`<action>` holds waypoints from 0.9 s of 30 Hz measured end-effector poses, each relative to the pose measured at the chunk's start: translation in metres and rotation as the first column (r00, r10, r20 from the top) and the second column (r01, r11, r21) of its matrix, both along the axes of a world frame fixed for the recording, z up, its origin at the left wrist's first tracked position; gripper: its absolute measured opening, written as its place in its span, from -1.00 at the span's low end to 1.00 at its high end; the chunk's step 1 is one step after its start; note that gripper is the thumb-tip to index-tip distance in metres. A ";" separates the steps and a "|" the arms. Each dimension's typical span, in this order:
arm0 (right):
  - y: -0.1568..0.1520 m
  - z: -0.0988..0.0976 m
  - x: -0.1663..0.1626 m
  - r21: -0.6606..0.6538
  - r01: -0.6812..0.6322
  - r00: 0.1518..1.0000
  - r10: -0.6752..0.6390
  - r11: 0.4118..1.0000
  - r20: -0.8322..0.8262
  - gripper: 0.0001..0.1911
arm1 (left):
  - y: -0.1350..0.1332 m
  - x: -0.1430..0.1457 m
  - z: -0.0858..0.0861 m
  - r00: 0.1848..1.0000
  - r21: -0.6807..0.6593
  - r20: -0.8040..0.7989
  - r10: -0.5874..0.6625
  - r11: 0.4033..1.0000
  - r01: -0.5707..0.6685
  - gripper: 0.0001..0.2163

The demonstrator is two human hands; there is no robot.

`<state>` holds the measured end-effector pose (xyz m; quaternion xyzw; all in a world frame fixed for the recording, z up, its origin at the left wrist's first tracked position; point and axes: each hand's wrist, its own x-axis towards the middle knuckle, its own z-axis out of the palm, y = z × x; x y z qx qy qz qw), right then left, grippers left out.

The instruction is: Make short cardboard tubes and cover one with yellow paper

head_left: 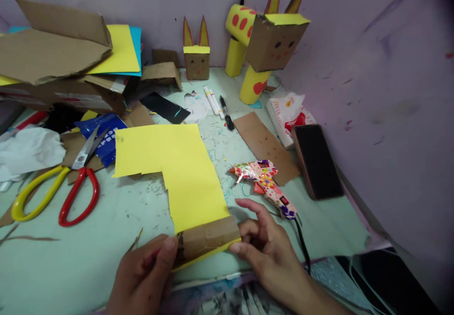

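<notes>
A yellow L-shaped paper sheet (177, 163) lies on the pale green table (71, 258). A brown cardboard piece (207, 239) rests across its near end. My left hand (145, 272) pinches the left end of the cardboard with thumb and fingers. My right hand (266, 249) presses fingertips against the cardboard's right end, fingers curled round it. A patterned glue gun (266, 182) lies just beyond my right hand, its black cord running past the wrist.
Scissors (64, 182) with yellow and red handles lie at left. A cardboard strip (266, 144), a phone (315, 161), markers (218, 104), cardboard animal figures (264, 36) and a pile of cardboard and paper (64, 55) stand further back. A wall rises on the right.
</notes>
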<state>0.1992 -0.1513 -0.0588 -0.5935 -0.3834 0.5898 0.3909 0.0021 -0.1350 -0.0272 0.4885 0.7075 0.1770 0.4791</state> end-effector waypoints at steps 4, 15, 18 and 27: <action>-0.002 0.000 0.000 -0.008 0.001 1.000 -0.001 1.000 0.001 -0.45 | 0.005 -0.002 -0.003 0.999 -0.093 0.044 -0.025 0.995 0.029 -0.55; -0.001 0.000 -0.002 -0.052 0.079 0.997 -0.079 0.996 0.001 -0.44 | 0.001 -0.008 -0.001 0.995 0.057 0.066 -0.069 0.996 0.065 -0.64; 0.000 0.000 -0.002 -0.051 0.111 0.994 -0.111 0.993 0.000 -0.45 | 0.001 -0.005 0.001 0.995 0.069 0.067 -0.069 0.996 0.064 -0.64; 0.000 0.007 0.002 0.046 0.001 1.000 -0.001 0.999 0.012 -0.42 | 0.002 -0.001 0.003 0.997 0.087 0.070 -0.031 0.996 0.024 -0.67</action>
